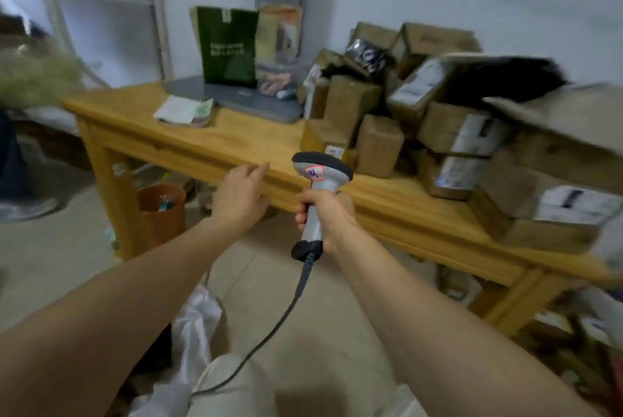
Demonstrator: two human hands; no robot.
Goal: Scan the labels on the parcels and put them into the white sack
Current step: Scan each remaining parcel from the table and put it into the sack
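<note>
My right hand (pixel 323 212) grips the handle of a grey barcode scanner (pixel 320 177), whose head points at a pile of several brown cardboard parcels (pixel 421 120) on the right half of the wooden table (pixel 209 143). Its dark cable (pixel 286 312) trails down toward my legs. My left hand (pixel 241 194) is empty, fingers relaxed, stretched out in front of the table's front edge to the left of the scanner. The white sack (pixel 199 325) lies crumpled on the floor below my left forearm, only partly in view.
A green paper bag (pixel 229 45), a grey flat device (pixel 249 99) and a folded paper (pixel 183 111) sit at the table's back left. An orange bin (pixel 161 211) stands under the table. Another person's shoe (pixel 27 209) shows at far left. More parcels lie on the floor at right.
</note>
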